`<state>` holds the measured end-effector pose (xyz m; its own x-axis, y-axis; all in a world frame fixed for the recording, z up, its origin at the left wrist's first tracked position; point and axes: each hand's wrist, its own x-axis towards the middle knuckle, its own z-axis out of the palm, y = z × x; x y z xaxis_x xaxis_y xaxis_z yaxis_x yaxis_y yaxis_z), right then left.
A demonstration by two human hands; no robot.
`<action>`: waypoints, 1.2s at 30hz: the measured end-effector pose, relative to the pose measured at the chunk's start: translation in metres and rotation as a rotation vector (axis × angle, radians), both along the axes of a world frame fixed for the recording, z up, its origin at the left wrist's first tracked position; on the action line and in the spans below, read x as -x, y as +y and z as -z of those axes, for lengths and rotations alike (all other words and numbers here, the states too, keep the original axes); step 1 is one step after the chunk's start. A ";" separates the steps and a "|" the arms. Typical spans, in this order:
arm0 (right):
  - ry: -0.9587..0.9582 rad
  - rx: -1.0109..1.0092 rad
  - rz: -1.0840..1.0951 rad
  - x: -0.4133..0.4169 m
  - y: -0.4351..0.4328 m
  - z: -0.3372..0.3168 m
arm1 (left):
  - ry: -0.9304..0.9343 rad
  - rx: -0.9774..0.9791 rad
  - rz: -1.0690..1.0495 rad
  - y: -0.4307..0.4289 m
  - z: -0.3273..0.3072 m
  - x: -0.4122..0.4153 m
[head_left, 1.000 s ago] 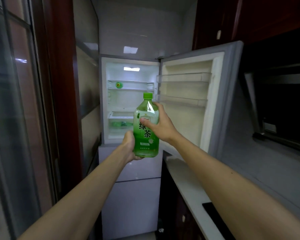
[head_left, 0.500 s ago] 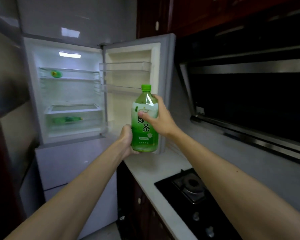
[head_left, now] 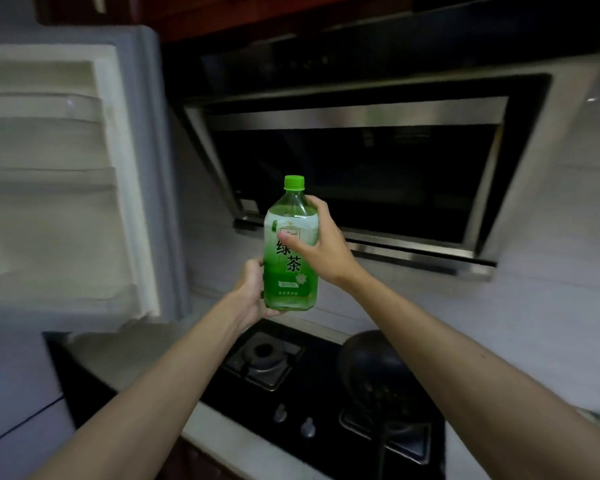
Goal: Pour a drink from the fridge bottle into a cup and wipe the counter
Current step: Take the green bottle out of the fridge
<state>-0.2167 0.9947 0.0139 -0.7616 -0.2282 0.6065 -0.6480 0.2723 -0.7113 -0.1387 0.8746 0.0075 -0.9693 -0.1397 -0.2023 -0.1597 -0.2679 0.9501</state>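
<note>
Both hands have carried the bottle (head_left: 290, 242) away from the open fridge door (head_left: 70, 181) — it's now above the stove (head_left: 326, 382), capped, left hand (head_left: 253, 292) cupping its base, right hand (head_left: 321, 245) wrapped around its shoulder. No cup visible — pouring isn't close.

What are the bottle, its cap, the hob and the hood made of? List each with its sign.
Bottle: likely clear plastic; its shoulder is see-through, and it has a glossy printed label. Cap: opaque green plastic, by its look. Hob: seemingly black glass, smooth and faintly reflective. Hood: a band like brushed steel with a soft grey sheen, and a dark glossy panel below.
</note>
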 end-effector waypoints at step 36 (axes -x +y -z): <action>-0.176 0.072 0.737 -0.222 0.396 0.116 | -0.227 -0.022 0.777 0.390 0.130 -0.086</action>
<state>0.0055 1.3910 -0.1017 -0.7887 0.4126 0.4557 -0.1912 0.5398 -0.8198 -0.0528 1.2645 -0.1226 -0.7226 0.5635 -0.4003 -0.4959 -0.0192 0.8682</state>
